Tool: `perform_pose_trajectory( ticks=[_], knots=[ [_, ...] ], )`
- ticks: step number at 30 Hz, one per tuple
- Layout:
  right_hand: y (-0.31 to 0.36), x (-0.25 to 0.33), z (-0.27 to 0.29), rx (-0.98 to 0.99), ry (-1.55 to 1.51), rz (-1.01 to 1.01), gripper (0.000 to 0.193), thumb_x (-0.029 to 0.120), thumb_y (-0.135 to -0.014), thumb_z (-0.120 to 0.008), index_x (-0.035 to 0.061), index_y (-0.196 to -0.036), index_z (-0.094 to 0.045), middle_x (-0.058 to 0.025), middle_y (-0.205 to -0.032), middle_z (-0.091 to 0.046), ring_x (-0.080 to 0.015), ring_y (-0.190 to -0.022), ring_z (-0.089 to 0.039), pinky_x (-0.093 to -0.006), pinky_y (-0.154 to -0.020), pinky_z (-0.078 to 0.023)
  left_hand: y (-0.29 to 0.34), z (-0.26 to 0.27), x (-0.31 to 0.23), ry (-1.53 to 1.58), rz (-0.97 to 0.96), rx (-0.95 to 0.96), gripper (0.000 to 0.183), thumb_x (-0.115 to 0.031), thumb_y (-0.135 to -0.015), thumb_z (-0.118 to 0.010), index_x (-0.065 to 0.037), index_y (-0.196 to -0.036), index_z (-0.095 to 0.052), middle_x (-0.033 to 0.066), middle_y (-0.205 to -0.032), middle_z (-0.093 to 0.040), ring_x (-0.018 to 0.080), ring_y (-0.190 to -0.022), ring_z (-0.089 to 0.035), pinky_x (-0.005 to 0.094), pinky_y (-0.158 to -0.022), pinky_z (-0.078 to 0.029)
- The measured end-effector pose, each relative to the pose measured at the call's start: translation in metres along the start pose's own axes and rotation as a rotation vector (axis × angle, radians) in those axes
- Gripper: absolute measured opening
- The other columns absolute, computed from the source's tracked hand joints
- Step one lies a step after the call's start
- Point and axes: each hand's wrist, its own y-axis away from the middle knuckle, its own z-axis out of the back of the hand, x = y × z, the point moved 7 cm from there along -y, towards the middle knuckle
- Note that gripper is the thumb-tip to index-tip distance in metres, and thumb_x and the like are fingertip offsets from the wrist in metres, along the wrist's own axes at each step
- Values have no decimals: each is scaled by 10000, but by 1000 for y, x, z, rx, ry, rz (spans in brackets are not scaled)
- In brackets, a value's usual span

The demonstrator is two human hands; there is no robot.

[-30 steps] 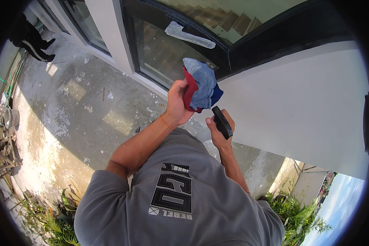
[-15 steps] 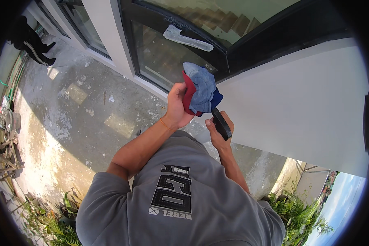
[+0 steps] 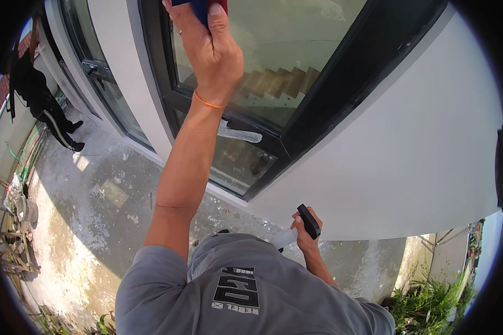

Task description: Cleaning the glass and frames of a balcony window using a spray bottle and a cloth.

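Observation:
My left hand (image 3: 218, 58) is raised at the top of the view in front of the tall window (image 3: 285, 42), with the arm stretched out. Its fingers are closed on a folded cloth (image 3: 200, 9), of which only a dark blue part and a red edge show; the rest is cut off by the upper rim. Whether the cloth touches the glass I cannot tell. Low by my body, my right hand (image 3: 308, 237) grips a spray bottle (image 3: 309, 221) with a black spray head and a whitish body. The window's handle (image 3: 240, 133), covered in a pale wrap, lies below my left wrist.
Right of the black frame runs a smooth white wall (image 3: 385, 145). A person in dark clothes (image 3: 42, 92) stands at the far left on the stained concrete floor (image 3: 103, 218). Wooden scraps (image 3: 19, 257) lie at the left edge, and green plants (image 3: 430, 304) grow at lower right.
My left hand has lifted the cloth up and away from my chest to the upper window. My right hand has dropped slightly with the spray bottle, apart from the cloth. The view has tilted up.

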Motion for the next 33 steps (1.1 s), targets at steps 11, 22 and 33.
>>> perform_pose_trajectory(
  ticks=[11,22,33],
  knots=[
    [-10,-21,14,-134,-102,-74,230,206,-953,-701,-2,-879,-637,-36,-743,-583,-114,-629,-582,-270,-585,-472,161,-15,78,-678,72,658,678,-223,-1021,-489,76,-1568,-223,397,-1609,-100,586,-1497,-39,616,-1220,-80],
    [-18,-39,2,-12,-53,-98,256,221,-965,-678,-23,-896,-639,-55,-761,-614,-117,-624,-588,-279,-581,-507,18,-125,-14,-502,-377,657,632,-228,-1033,-502,-51,-1597,-279,244,-1673,-143,466,-1546,-67,545,-1242,-71],
    [-11,-46,12,-109,-126,-114,247,207,-959,-695,-6,-858,-623,-37,-696,-585,-110,-599,-585,-274,-560,-496,87,94,133,-664,450,48,656,-290,-1078,-364,128,-1548,-178,382,-1625,-10,469,-1542,-25,443,-1255,-107]
  ],
)
